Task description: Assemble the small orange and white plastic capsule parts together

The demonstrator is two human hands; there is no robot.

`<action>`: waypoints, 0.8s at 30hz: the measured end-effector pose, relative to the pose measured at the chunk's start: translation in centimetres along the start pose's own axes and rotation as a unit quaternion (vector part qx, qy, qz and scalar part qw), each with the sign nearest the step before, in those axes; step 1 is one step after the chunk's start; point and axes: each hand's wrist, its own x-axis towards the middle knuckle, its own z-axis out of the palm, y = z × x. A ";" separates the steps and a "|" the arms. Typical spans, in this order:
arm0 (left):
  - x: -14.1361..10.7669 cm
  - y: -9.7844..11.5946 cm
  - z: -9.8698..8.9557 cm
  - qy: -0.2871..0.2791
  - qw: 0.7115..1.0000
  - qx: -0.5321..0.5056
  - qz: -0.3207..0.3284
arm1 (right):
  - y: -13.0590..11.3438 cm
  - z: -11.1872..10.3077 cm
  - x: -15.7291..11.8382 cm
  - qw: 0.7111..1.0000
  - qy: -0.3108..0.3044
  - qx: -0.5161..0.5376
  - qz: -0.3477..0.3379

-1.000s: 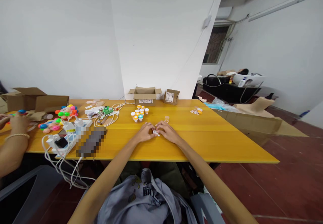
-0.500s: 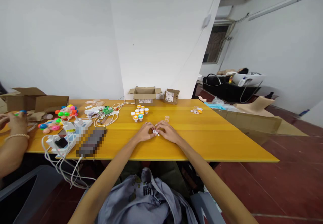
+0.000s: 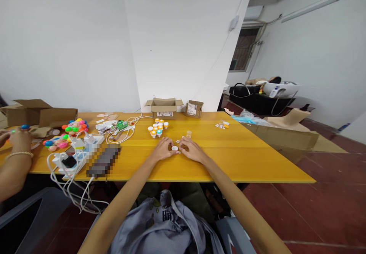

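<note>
My left hand (image 3: 163,149) holds a small white round lid (image 3: 174,148) between thumb and fingers, just above the table. Close beside it, my right hand (image 3: 191,150) has its thumb and fingers drawn together; whatever they pinch is too small to make out. Tiny pale pieces (image 3: 177,141) lie on the table just beyond the fingertips. A small clear cup (image 3: 189,134) stands behind my right hand. Farther back to the left is a cluster of small containers (image 3: 156,128) with white and orange tops, one of them teal.
Two cardboard boxes (image 3: 164,109) stand against the wall. Small loose parts (image 3: 222,125) lie at the back right. On the left are a power strip (image 3: 85,151) with white cables, a pixelated dark object (image 3: 104,160), coloured balls (image 3: 76,127) and a co-worker's hand (image 3: 20,141).
My hands have moved slightly apart. The white lid now sits by my left fingers, its round face showing. Small pieces beyond my fingertips are more visible.
</note>
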 end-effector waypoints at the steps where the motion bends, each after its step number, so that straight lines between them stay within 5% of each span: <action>1: 0.0 0.0 0.0 0.005 1.000 0.002 -0.002 | 0.1 -0.1 -0.1 1.000 -0.006 -0.003 0.002; 11: 0.0 -0.2 -0.6 -0.069 0.997 -0.031 0.024 | 0.3 -0.4 -0.5 0.999 -0.033 -0.003 -0.012; 24: 0.0 -0.3 -0.6 -0.060 0.998 -0.032 0.017 | 0.4 -0.4 -0.1 0.997 -0.049 0.061 -0.009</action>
